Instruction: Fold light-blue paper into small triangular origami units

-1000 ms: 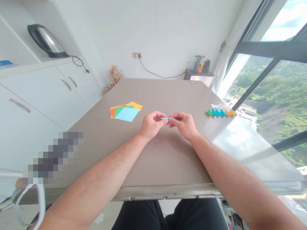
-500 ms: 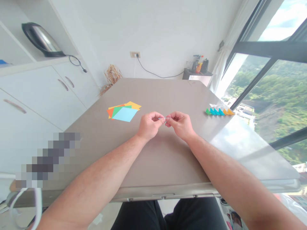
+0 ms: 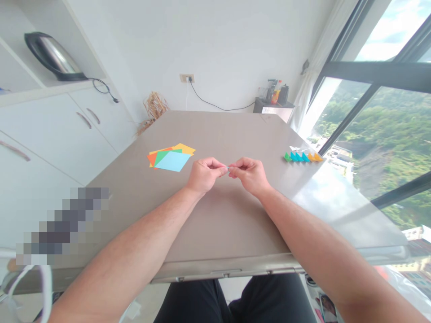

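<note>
My left hand (image 3: 206, 174) and my right hand (image 3: 248, 175) meet above the middle of the table, thumbs and forefingers pinched. Between the fingertips shows a thin sliver of light blue folded paper (image 3: 228, 168); most of it is hidden by the fingers. To the left of my hands lies a fanned pile of paper sheets, with a light blue sheet (image 3: 173, 160) on top of a green sheet (image 3: 160, 157), and orange and yellow ones beneath. Over at the right stands a row of small folded paper pieces (image 3: 299, 157) in green, blue and orange.
The brown table (image 3: 222, 215) ends near my lap. A kettle (image 3: 55, 56) stands on the left shelf, above white cupboards. At the back right, a small cabinet (image 3: 273, 108) holds bottles. Windows (image 3: 380, 116) line the right side. A pixelated dark object (image 3: 72, 220) lies at the left edge.
Less of the light blue paper shows between my fingertips now. Both hands stay pinched in nearly the same place. The whole view has shifted slightly.
</note>
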### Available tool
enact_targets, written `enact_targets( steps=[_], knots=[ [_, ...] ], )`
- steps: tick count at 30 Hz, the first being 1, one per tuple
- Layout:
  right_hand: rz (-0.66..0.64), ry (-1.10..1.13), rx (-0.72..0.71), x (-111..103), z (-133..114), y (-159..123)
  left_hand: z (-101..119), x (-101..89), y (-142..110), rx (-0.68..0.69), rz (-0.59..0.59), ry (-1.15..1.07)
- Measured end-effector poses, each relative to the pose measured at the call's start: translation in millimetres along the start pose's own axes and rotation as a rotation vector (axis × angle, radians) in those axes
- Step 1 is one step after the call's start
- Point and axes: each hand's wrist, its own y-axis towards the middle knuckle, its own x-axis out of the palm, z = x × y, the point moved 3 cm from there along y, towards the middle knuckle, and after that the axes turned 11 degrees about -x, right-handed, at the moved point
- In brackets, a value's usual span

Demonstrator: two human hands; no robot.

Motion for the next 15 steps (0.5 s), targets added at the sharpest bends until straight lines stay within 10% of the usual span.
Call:
enact_targets(
  steps=[15],
  knots=[
    [0.129, -0.131, -0.062, -3.2, -5.3, 1.5, -2.4, 10.6, -2.4, -0.198, -0.136, -0.203]
  ],
)
